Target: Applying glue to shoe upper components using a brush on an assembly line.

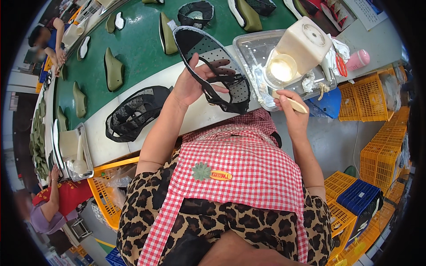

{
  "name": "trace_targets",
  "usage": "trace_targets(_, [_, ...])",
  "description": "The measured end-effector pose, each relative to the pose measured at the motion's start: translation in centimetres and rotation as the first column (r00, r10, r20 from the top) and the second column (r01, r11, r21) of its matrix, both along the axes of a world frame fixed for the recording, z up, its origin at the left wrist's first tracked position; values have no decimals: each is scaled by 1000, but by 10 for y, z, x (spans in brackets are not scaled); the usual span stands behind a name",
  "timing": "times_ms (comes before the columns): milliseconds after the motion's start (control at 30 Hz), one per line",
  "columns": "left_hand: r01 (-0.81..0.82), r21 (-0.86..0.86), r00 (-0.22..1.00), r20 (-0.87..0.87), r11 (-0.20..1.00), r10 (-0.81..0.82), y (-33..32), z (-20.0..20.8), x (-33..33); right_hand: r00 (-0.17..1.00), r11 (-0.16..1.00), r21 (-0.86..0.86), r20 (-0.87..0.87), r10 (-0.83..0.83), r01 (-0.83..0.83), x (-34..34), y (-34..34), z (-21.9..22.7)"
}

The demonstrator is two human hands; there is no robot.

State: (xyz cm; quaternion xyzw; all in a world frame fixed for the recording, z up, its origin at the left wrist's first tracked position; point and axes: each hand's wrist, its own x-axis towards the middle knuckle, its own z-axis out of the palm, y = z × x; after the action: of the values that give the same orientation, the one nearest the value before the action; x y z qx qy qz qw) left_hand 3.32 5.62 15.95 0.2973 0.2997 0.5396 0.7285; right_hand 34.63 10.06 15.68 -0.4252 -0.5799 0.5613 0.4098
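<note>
A black dotted mesh shoe upper (pixel 230 91) with a pale-edged rim is held up by my left hand (pixel 195 84). Its fingers reach into the upper, and some show through the mesh and openings. My right hand (pixel 293 116) is closed around a brush (pixel 298 106) with a pale handle. The brush tip is low beside a cup of white liquid (pixel 282 70), at the near edge of a clear plastic tray (pixel 262 101) smeared with white. Behind the cup stands a cream-coloured square container (pixel 306 42). More black mesh uppers (pixel 135 113) lie stacked left of my left forearm.
Green shoe lasts (pixel 114 71) stand along the green belt (pixel 137 48), with another upper (pixel 195 14) among them. Red-handled scissors (pixel 341 65) and a pink bottle (pixel 357 60) lie right of the tray. Yellow crates (pixel 368 99) stand at right. Co-workers are at left.
</note>
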Motion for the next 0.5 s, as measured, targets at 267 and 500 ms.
trace_targets(267, [-3, 17, 998, -56, 1000, 4, 2, 14, 1, 970, 585, 781, 238, 49, -221, -38, 7, 34])
trace_targets(500, [-13, 104, 988, -155, 994, 29, 4, 22, -8, 948, 619, 738, 316, 34, -268, -30, 1, 10])
